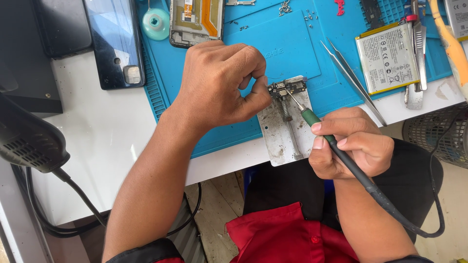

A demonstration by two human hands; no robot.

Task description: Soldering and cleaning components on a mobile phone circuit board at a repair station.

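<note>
Open: bare blue mat [287, 46] behind the metal holder plate [282, 136]; white bench [112, 141] at left. Obstructions: tweezers [353, 80] and battery [387, 58] to the right; phone frame [196, 22], back cover [114, 41] and loose screws [285, 7] at rear.

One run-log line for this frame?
left hand: steadies small circuit board on metal holder | right hand: soldering iron, tip on board | blue mat

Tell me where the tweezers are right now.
In the head view the tweezers lie unheld on the blue mat, right of centre, between the small circuit board and the battery, just above the right hand.
</note>
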